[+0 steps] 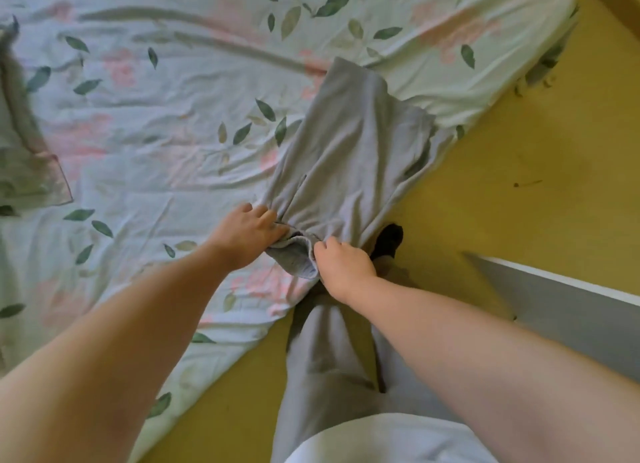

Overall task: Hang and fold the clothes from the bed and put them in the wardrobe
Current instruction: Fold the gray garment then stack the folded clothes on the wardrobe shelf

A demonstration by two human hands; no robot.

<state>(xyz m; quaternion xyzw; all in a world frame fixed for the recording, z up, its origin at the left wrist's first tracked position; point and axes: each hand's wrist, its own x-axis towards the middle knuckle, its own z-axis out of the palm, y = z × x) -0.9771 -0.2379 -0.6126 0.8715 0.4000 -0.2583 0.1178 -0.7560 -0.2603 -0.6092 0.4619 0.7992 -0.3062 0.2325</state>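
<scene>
A grey garment [346, 151] lies stretched along the near edge of the bed [156, 123], which has a pale leaf-and-flower sheet. Its near end is bunched and rolled over. My left hand [247, 232] grips that bunched end from the left, fingers curled into the fabric. From the right, my right hand [341, 262] pinches the rolled grey hem [294, 256]. The far end of the garment reaches toward the bed's corner, with part of it drooping over the edge.
Another greyish-green garment [24, 144] lies on the bed at the far left. A yellow floor [519, 185] borders the bed on the right. A grey-white panel [561, 300] juts in from the right. My own grey-trousered leg [325, 365] stands beside the bed.
</scene>
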